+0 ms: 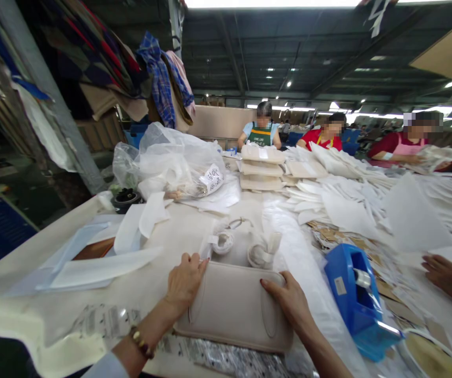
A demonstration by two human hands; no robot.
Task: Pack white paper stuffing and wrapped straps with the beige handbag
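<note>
A beige handbag [232, 307] with rounded corners and curved seams lies in front of me, near the table's front edge. My left hand [186, 278] grips its upper left corner with curled fingers. At the upper right corner, my right hand [287, 299] holds the bag, thumb on the front face and the other fingers partly hidden. Just beyond the bag sit two coiled straps wrapped in white, a left coil [223, 242] and a right coil [260, 254]. Under its lower edge runs a strip of printed clear plastic [226, 358].
To the right stands a blue tape dispenser [354, 299] beside a round tub [433, 357]. White sheets [352, 210] pile up behind it. Stacked beige pieces [262, 168] and a large plastic bag [178, 163] are farther back. Another person's hand [450, 278] reaches in at right; several co-workers sit opposite.
</note>
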